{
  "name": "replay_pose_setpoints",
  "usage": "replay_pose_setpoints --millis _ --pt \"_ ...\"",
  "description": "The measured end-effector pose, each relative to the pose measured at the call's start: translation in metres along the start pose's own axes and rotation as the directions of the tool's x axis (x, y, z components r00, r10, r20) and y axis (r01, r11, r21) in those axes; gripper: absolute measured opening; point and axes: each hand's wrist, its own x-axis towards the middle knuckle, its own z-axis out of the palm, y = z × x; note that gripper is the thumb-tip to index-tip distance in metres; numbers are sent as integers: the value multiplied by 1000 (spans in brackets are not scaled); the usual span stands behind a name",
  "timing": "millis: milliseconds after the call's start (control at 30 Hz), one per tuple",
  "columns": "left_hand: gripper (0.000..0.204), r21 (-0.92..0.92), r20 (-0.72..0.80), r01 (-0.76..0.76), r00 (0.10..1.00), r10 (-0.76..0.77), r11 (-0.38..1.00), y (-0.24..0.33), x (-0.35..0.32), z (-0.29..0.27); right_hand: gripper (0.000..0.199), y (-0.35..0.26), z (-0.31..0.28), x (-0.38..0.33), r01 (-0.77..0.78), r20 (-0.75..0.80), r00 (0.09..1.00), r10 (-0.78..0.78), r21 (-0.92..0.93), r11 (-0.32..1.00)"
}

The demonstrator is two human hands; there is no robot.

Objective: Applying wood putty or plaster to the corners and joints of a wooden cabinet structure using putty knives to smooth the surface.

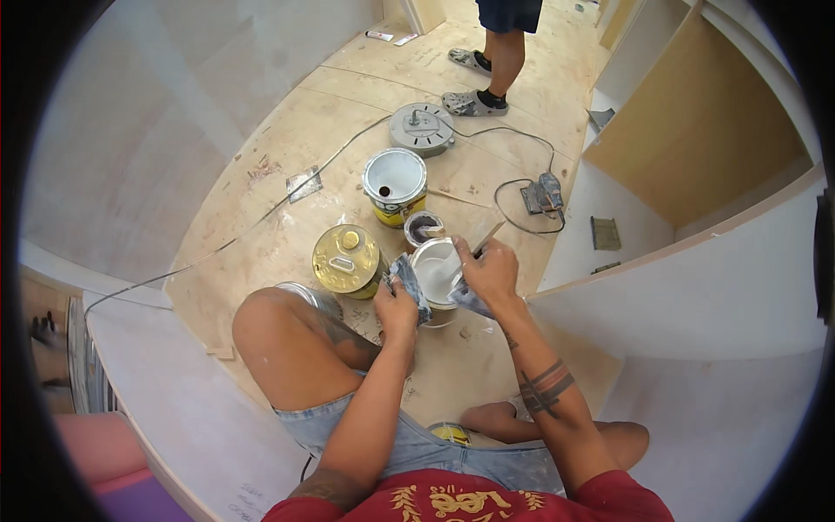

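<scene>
My left hand [398, 309] is closed round a flat, grey-blue smeared putty spreader [412, 287], held at the left rim of an open bucket of white paste [430, 268]. Over the bucket's right side, my right hand [489, 271] grips a pale stick [492, 233] whose coated lower end reaches into the paste. A second grey, smeared spreader [470, 301] shows below the same hand; its grip is partly hidden. Just behind the bucket stands a small tub of dark material [422, 226] with a paste-covered tool across its rim.
A closed yellow metal can [348, 259] and an open white-lined tin [395, 178] stand close by. Beyond are a cable reel [421, 129], a corded sander [546, 195] and another person's legs [508, 65]. Curved panels [165, 113] and a low partition [696, 296] flank the floor.
</scene>
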Motion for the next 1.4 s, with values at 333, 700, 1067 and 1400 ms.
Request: replay_pose_setpoints --millis 333,700,1067,1400 --pt "40 103 192 110 973 -128 989 -32 10 16 30 -106 -137 15 219 -169 970 -177 276 936" --pt "40 -226 267 273 941 -210 935 -27 8 35 22 -110 -137 -4 189 -170 978 -118 507 841" --pt "35 -146 177 147 977 -121 978 -11 -2 24 20 -69 -88 -6 451 -231 882 -411 160 878" --pt "32 -47 106 -62 992 67 997 1 -7 17 52 -33 -37 3 141 -20 990 -143 -56 988"
